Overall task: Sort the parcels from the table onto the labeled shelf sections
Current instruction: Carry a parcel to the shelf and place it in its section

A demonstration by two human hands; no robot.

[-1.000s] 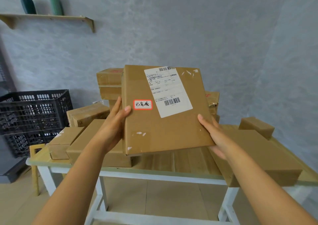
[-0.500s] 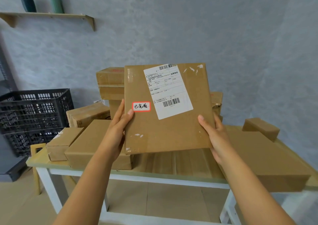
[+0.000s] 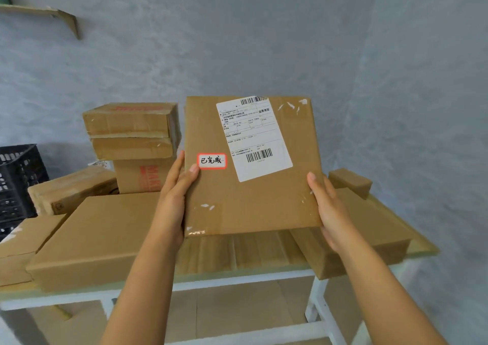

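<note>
As before, both hands (image 3: pixel 174 199) hold parcel (image 3: pixel 250 186).

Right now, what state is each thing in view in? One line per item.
Held parcel: lifted off the table, upright, label side facing the camera.
Shipping label: stuck on, tilted.
Red-bordered sticker: handwritten, beside the left thumb.
Left hand: grips the parcel's left edge.
Right hand: grips the parcel's right edge.
Stacked boxes: taped shut, piled three high.
Flat box: lying closed on the table.
Black crate: partly cut off.
</note>
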